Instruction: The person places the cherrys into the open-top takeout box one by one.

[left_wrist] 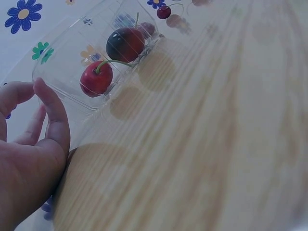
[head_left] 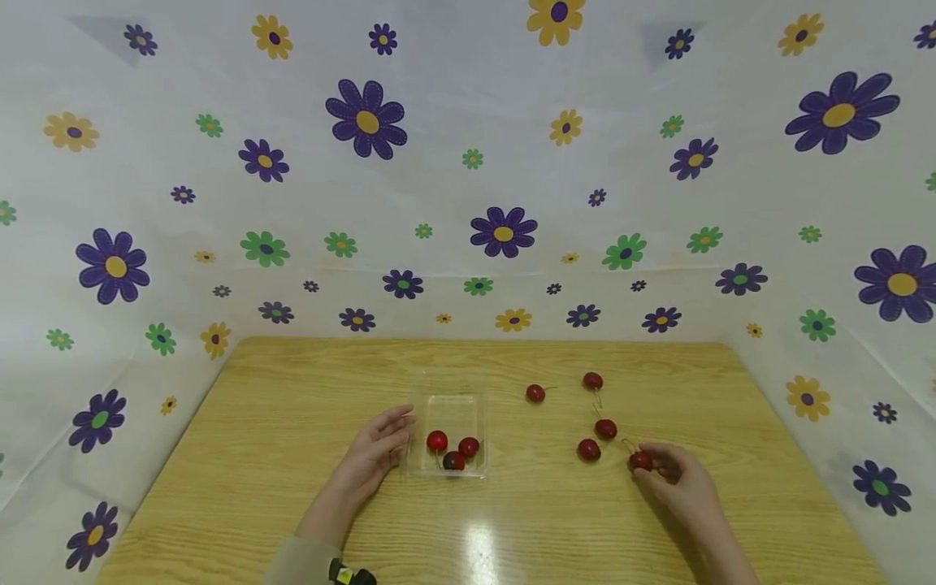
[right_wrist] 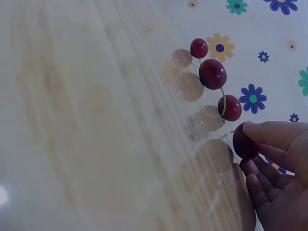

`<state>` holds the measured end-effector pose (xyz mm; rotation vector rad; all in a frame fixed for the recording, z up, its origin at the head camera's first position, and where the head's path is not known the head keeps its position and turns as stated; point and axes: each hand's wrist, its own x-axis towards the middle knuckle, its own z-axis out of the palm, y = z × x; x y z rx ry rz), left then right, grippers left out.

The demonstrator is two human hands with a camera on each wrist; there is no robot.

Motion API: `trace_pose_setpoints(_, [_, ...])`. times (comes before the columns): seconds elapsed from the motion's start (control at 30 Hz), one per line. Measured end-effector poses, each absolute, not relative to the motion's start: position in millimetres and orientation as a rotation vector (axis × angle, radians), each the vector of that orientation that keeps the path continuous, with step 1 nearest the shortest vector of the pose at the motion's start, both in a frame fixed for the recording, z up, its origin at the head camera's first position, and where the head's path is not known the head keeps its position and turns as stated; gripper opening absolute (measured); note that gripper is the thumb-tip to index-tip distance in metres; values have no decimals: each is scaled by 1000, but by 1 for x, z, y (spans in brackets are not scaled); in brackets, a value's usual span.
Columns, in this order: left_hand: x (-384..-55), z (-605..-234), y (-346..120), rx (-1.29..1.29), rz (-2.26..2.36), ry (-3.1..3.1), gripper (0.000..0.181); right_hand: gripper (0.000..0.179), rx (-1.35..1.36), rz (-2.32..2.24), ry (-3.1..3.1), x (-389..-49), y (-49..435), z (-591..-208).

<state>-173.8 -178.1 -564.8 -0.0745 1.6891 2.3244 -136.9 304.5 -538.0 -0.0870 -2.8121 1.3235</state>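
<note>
My right hand (head_left: 683, 483) pinches a dark red cherry (head_left: 640, 461) between thumb and fingers, low over the table, its stem pointing up and left. In the right wrist view the thumb lies across the held cherry (right_wrist: 245, 141). A clear plastic box (head_left: 451, 398) stands left of centre, with three cherries near its front: a bright red one (head_left: 437, 440), another red one (head_left: 469, 447) and a part-black one (head_left: 453, 461). Beside the box's left wall rests my left hand (head_left: 373, 455), fingers loosely bent, fingertips right at the wall.
Several loose cherries lie between the box and my right hand: one (head_left: 535, 393) nearest the box, one (head_left: 593, 380) farther back, and two close together, the front one (head_left: 588, 450) left of the other (head_left: 605, 429). A flower-patterned cloth (head_left: 439, 187) encloses the wooden table (head_left: 292, 382).
</note>
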Motion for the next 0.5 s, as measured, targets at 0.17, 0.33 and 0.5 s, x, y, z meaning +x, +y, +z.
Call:
trace_pose_setpoints(0.17, [-175,-566,-178,-67,2321,1690,51,47,-137,1344,-2803,-136,304,-537])
trace_pose_setpoints(0.33, [-175,-566,-178,-74,2334,1689,49,46,-141,1334,-2784,-137,303,-536])
trace_pose_setpoints(0.5, [-175,-567,-179,-76,2334,1689,49,47,-150,1343,-2767,-138,300,-535])
